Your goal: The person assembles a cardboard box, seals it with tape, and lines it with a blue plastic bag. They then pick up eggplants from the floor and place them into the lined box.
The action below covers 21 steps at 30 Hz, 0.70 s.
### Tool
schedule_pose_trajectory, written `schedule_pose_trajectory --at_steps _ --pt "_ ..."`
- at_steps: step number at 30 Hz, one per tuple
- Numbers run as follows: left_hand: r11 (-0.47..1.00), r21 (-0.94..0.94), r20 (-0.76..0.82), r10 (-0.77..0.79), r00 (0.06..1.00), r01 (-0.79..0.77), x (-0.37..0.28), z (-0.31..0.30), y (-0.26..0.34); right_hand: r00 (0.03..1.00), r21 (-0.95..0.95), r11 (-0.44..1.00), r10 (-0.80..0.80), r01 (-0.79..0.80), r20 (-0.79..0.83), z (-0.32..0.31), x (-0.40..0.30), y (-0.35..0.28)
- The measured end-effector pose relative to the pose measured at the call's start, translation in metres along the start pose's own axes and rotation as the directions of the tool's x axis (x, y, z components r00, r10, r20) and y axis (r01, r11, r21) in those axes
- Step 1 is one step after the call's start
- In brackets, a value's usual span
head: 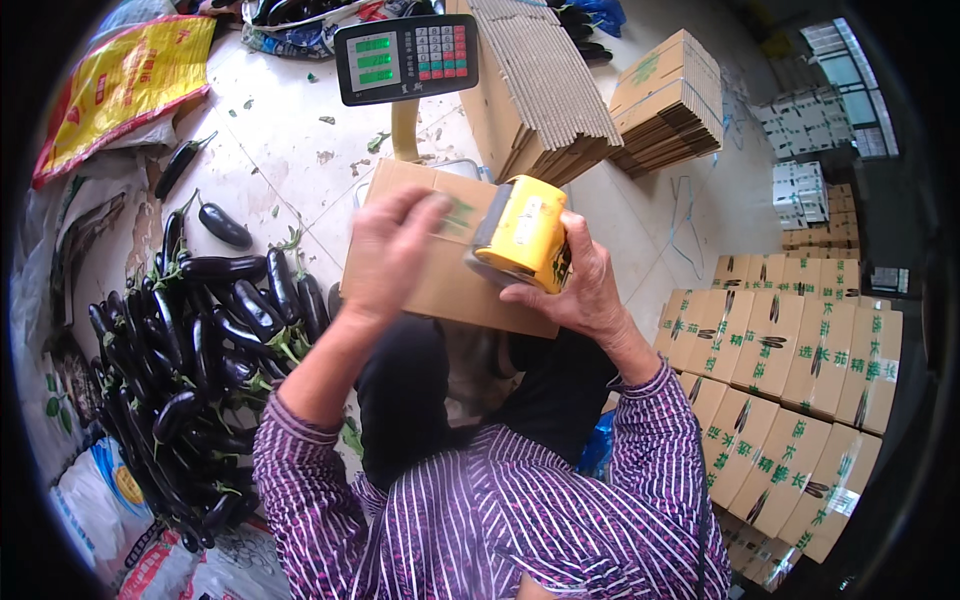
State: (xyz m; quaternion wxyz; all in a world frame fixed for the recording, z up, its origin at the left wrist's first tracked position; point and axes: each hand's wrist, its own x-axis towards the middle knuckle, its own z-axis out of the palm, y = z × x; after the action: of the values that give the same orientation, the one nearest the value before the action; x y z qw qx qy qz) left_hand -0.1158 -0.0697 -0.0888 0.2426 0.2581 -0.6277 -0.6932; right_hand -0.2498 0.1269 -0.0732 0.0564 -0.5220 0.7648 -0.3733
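Observation:
In my right hand (592,277) is a yellow tape dispenser (531,229) with a dark front edge, gripped from its right side. It is above a brown cardboard box (442,281) with green print on it, though I cannot tell whether it touches. My left hand (391,251) is blurred over the left part of the box, fingers curled beside the green print. Whether any tape is between those fingers cannot be made out. A weighing scale's display (406,60) stands on a post just beyond the box.
A heap of eggplants (202,337) covers the floor at left, by a yellow sack (127,90). Bundled flat cartons (540,67) and a second bundle (667,101) stand ahead. Taped, printed boxes (780,345) are stacked at right. A loose blue strap (681,225) lies on the tiles.

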Motion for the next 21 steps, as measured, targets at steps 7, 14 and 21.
schedule_pose_trajectory --at_steps 7,14,21 --pt "0.996 0.007 -0.292 -0.078 0.953 0.084 0.017 -0.152 -0.020 0.972 -0.275 0.960 0.023 0.044 0.235 -0.026 0.017 -0.015" --pt "0.967 -0.253 -0.344 -0.117 0.932 0.029 0.024 -0.149 -0.077 0.953 -0.346 0.936 0.048 0.062 0.300 -0.012 0.032 -0.023" --pt "0.777 -0.628 -0.230 -0.126 0.965 -0.048 0.053 -0.109 -0.080 0.969 -0.182 0.975 0.164 -0.131 0.183 -0.019 0.031 -0.014"
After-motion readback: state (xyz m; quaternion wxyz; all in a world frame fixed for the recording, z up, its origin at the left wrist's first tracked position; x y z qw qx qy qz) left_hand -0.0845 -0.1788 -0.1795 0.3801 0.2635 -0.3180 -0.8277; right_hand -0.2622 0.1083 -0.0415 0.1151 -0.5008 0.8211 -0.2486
